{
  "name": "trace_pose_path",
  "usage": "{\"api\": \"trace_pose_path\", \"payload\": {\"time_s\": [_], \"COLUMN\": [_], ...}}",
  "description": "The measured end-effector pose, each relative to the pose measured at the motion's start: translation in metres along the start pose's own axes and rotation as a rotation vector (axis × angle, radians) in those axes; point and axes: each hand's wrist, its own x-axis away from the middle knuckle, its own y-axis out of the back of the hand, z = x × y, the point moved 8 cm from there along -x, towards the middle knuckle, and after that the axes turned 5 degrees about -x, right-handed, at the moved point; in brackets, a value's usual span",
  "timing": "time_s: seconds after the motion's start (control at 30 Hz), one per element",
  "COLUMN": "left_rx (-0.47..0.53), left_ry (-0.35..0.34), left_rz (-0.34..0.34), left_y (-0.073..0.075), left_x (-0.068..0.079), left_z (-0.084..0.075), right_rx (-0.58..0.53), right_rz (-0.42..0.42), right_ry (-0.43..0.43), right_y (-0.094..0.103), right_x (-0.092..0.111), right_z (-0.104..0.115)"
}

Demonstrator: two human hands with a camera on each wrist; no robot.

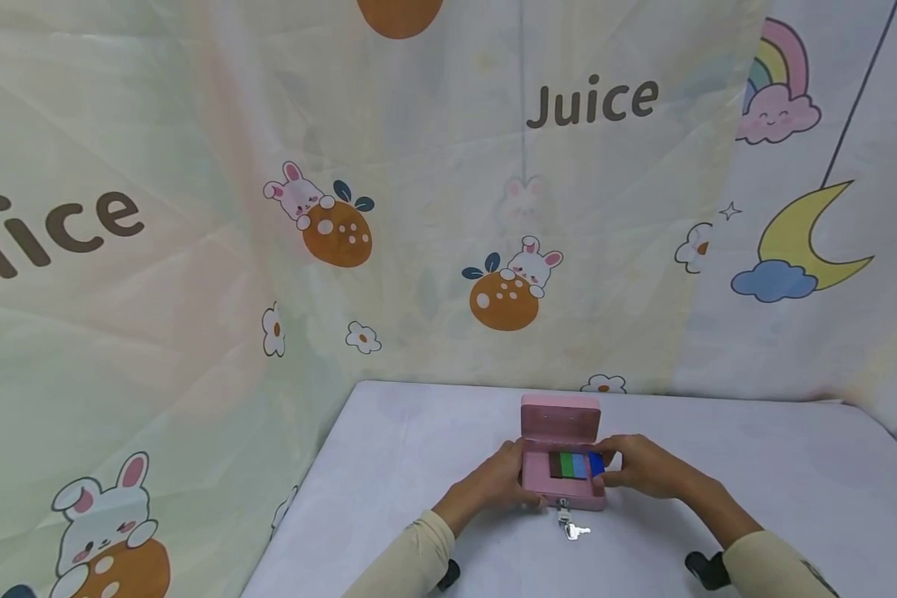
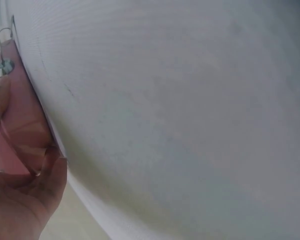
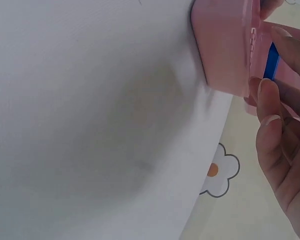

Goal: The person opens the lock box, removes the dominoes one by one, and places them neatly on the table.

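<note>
A small pink metal box stands on the table with its hinged lid raised at the back. My left hand grips the box's left side, thumb at the front and fingers behind. Inside lies a row of brown, green and light blue pieces. Between thumb and fingers, my right hand pinches a dark blue piece at the box's right end. A key hangs on a ring from the front lock.
A white cloth-covered table lies beneath the box. Printed fabric with rabbits, oranges and flowers hangs behind and to the left. Dark straps show by both wrists.
</note>
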Motion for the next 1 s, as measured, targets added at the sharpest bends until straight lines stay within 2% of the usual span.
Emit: {"api": "trace_pose_path", "payload": {"time_s": [0.37,0.73,1.0], "left_rx": [-0.012,-0.024,-0.017], "left_ry": [0.018,0.021,0.016], "left_rz": [0.000,0.003,0.006], "left_y": [0.000,0.000,0.001], "left_x": [0.001,0.000,0.002], "left_z": [0.002,0.002,-0.002], "right_rx": [-0.017,-0.037,0.017], "right_rz": [-0.012,0.007,0.003], "right_ry": [-0.020,0.009,-0.060], "right_y": [0.006,0.004,-0.001], "right_x": [0.007,0.014,0.014], "right_z": [-0.011,-0.031,-0.050]}}
